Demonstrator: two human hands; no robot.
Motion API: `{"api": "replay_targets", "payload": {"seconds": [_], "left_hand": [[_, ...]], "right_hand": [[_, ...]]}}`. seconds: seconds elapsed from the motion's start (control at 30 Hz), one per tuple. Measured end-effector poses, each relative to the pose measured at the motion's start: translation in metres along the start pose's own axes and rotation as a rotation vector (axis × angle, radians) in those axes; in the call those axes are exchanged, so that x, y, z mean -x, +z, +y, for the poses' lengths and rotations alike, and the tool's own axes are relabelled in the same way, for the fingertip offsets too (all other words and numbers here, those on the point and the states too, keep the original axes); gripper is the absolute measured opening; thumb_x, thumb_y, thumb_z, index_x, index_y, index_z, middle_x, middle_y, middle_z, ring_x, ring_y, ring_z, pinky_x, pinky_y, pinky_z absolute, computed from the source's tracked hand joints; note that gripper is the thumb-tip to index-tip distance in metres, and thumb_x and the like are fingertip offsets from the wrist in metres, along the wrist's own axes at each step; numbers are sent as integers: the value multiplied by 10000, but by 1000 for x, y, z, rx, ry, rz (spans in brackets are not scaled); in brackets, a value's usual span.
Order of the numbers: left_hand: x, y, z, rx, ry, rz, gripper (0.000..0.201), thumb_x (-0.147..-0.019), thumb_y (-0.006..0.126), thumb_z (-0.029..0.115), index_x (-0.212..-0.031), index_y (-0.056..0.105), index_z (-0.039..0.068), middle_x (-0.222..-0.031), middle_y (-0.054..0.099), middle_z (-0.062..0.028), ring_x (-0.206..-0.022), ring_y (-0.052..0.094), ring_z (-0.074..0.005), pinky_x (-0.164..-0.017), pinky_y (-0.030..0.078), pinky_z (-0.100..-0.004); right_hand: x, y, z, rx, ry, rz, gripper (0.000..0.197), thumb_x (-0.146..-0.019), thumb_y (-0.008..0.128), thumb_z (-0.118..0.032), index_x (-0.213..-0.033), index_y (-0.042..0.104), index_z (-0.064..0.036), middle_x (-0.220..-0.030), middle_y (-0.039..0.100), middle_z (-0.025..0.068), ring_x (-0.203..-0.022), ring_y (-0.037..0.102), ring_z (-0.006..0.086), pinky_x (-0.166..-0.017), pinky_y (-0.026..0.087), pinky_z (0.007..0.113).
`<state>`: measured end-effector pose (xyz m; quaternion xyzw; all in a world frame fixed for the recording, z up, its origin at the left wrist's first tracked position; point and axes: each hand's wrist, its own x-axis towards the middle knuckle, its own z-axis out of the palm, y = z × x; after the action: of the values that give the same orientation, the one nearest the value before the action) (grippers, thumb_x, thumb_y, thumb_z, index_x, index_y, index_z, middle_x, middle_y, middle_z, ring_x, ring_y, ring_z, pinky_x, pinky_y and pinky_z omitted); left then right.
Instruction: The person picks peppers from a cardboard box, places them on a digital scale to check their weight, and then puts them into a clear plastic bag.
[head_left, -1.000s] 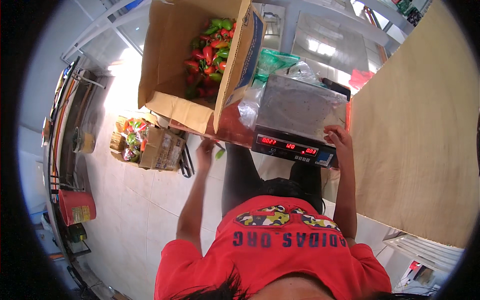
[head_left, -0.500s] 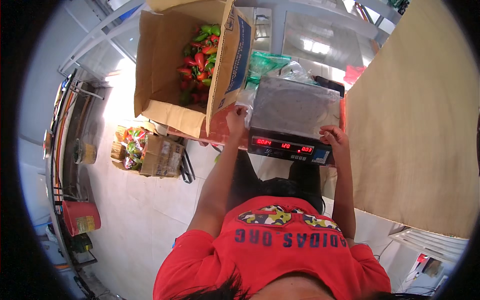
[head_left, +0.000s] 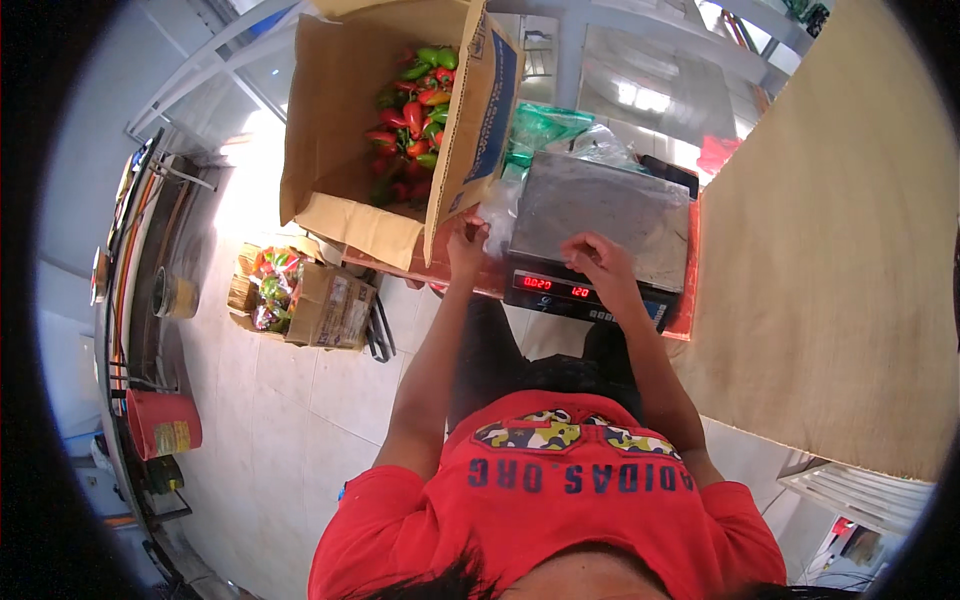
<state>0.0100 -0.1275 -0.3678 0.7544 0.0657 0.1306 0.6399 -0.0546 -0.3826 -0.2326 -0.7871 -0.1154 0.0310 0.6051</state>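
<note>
My left hand (head_left: 467,246) is beside the front flap of the tall cardboard box, its fingers bent together at the edge of a clear plastic bag (head_left: 497,217). Whatever those fingers pinch is too small to make out. Over the front edge of a weighing scale (head_left: 608,205) hangs my right hand (head_left: 606,268), fingers curled in toward the thumb; I cannot make out anything in it. The scale's metal plate is bare, and its red display is partly covered by that hand. Red and green peppers (head_left: 416,118) fill part of the cardboard box (head_left: 335,130) at the left.
A green plastic bag (head_left: 545,130) and crumpled clear plastic lie behind the scale on a red table (head_left: 395,257). A smaller carton (head_left: 330,305) of packed peppers is on the floor at left. A large tan panel (head_left: 830,260) stands at right. A red bucket (head_left: 165,425) is far left.
My right hand has moved left from the scale's right edge to over its display. My left hand stays by the plastic bag, slightly lower. The view has shifted a little.
</note>
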Motion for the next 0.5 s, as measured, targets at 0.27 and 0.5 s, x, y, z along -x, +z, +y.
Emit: {"api": "replay_targets", "payload": {"seconds": [0.27,0.5], "left_hand": [[18,3,-12,-295,14,1,178,-819,645,87,-991,616,52,-821,666,-93,-728,645,-180,-656,488,-304],[18,-7,2,-390,201,94,247,-772,632,74,-1018,617,81,-918,634,-92,-837,613,-258,-715,478,-379]], "right_hand": [[-6,7,-21,-57,15,-10,156,-905,548,-115,-995,609,-3,-884,633,32,-766,590,94,-711,484,230],[-19,28,-12,34,15,-80,149,-885,563,-90,-1003,614,-14,-861,621,33,-743,577,95,-695,485,225]]}}
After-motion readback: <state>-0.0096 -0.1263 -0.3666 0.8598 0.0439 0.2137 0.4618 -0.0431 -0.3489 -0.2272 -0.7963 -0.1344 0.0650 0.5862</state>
